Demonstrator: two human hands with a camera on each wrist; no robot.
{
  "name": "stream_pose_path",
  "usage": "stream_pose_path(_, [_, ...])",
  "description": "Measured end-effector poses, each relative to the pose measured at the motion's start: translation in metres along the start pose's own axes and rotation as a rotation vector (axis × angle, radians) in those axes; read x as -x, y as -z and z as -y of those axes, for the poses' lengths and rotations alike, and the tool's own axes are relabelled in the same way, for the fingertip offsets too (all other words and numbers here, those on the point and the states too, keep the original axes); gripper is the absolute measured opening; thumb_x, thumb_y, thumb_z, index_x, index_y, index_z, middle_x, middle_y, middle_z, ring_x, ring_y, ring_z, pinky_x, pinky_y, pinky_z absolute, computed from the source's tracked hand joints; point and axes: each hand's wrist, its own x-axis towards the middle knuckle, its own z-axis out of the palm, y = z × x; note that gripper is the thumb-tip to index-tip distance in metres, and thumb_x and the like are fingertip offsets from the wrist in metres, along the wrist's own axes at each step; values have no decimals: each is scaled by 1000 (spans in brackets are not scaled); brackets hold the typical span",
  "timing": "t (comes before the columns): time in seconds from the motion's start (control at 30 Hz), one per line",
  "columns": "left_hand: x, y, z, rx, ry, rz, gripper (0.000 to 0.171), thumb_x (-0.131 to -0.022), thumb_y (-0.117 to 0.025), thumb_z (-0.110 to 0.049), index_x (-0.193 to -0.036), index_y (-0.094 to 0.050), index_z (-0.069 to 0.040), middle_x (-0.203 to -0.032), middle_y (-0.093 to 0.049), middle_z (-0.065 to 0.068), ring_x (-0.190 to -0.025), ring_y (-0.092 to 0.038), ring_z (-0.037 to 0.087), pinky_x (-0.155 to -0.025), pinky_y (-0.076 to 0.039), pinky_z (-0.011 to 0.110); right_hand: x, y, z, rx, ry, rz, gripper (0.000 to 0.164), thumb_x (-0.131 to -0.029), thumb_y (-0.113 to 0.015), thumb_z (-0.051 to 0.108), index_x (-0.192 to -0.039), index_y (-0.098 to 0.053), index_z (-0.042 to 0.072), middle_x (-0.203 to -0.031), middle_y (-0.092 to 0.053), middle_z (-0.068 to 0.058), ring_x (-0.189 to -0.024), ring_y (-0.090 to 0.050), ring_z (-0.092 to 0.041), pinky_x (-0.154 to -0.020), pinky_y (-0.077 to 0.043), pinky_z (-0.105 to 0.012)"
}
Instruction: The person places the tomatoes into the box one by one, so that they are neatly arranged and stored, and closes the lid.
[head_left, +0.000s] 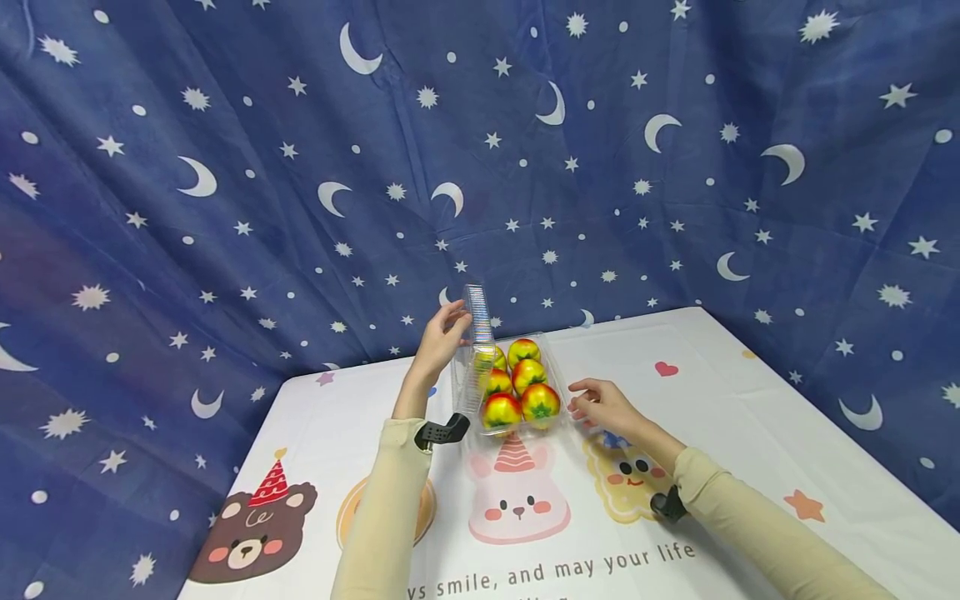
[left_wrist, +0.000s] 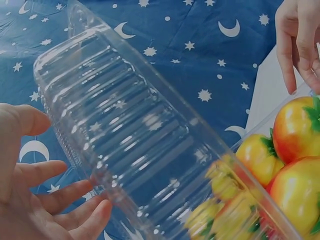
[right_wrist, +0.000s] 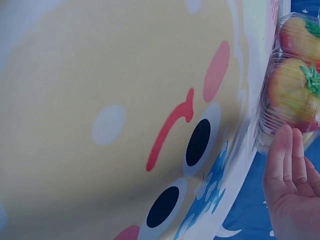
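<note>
A clear plastic clamshell box holds several red-and-yellow fruits with green leafy caps, packed in two rows. Its ribbed lid is hinged on the left and stands raised, tilted over the left row. My left hand is at the outer side of the lid, fingers spread and loosely bent, fingertips right at the plastic in the left wrist view. On the other side, my right hand is beside the box's right wall; in the right wrist view its fairly straight fingers reach the box's edge.
A white tablecloth printed with cartoon animals, hearts and lettering covers the table. Behind the table's far edge hangs a blue curtain with moons and stars. Black wrist cameras sit on both sleeves.
</note>
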Motion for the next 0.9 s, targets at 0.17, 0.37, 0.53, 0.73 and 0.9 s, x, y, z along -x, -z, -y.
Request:
stream_pose_path(0.17, [0, -7, -1, -10, -4, 5, 52, -103, -49, -23, -150, -37, -4, -148, -41, 24, -132, -47, 34, -99, -49, 47, 1, 2, 1, 6, 10, 1, 40, -92, -53, 4, -127, -52, -15, -96, -70, -24, -85, -70, -38, -69, -61, -43])
stream_pose_path(0.37, [-3, -15, 5, -37, -29, -10, 50, -103, -49, -22, -148, -40, -2, -144, -47, 22, -130, -49, 33, -101, -48, 48, 2, 5, -2, 8, 2, 0, 40, -93, -53, 5, -127, -53, -14, -97, -70, -24, -86, -70, -38, -69, -61, -40])
stream_pose_path(0.53, [-5, -18, 8, -45, -36, -9, 51, -103, -49, -23, -148, -40, -3, -144, -47, 21, -131, -49, 32, -103, -46, 47, 2, 5, -2, -15, -11, 5, 40, -93, -54, 6, -128, -53, -14, -99, -69, -27, -87, -70, -39, -71, -61, -42])
stream_pose_path(0.73, [-6, -20, 8, -51, -29, -7, 50, -103, -49, -24, -148, -41, -4, -144, -48, 20, -131, -48, 32, -105, -45, 47, 2, 6, -2, -7, -10, 5, 38, -94, -54, 6, -126, -53, -14, -100, -68, -27, -87, -70, -38, -71, -61, -43])
stream_pose_path(0.9, [-6, -25, 6, -54, -21, 11, 51, -103, -49, -26, -148, -41, -5, -144, -47, 20, -133, -46, 32, -110, -40, 46, 2, 7, -1, -12, -7, 9, 37, -96, -53, 8, -126, -53, -14, -100, -68, -27, -87, -70, -38, -72, -61, -43])
